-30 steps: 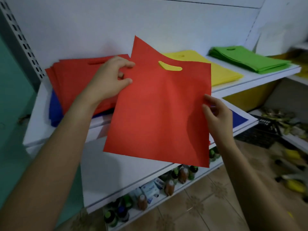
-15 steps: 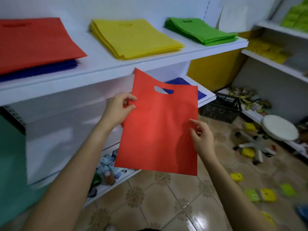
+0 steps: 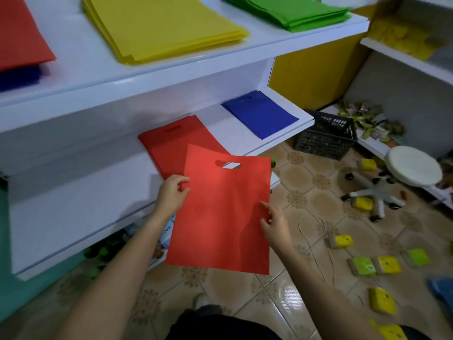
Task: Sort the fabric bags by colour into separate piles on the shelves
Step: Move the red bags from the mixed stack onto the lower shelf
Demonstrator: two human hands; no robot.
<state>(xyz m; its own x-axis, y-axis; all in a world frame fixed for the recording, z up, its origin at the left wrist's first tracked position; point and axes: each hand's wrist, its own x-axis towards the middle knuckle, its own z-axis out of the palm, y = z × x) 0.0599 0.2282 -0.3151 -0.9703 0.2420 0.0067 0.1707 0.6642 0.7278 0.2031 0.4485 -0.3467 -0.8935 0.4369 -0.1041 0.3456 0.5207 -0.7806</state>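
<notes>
I hold a red fabric bag (image 3: 220, 217) flat in the air in front of the lower shelf (image 3: 73, 217). My left hand (image 3: 171, 195) pinches its left edge and my right hand (image 3: 272, 224) pinches its right edge. Just behind it a red pile (image 3: 169, 143) lies on the lower shelf, with a blue pile (image 3: 259, 114) further right on the same shelf. On the upper shelf (image 3: 171, 69) lie a red pile (image 3: 17, 40) over blue bags (image 3: 19, 78), a yellow pile (image 3: 161, 28) and a green pile (image 3: 289, 11).
A black crate (image 3: 326, 138) and a white swivel stool (image 3: 411, 170) stand on the tiled floor to the right. Yellow and green packets (image 3: 375, 266) and a cord (image 3: 316, 231) lie scattered there. Bottles (image 3: 103, 251) sit under the lower shelf. More shelves (image 3: 404, 60) stand at right.
I have carried the red bag down from the upper red pile to the lower shelf's level, both hands still gripping its edges. The view has tilted down, and the lower red pile has come into sight.
</notes>
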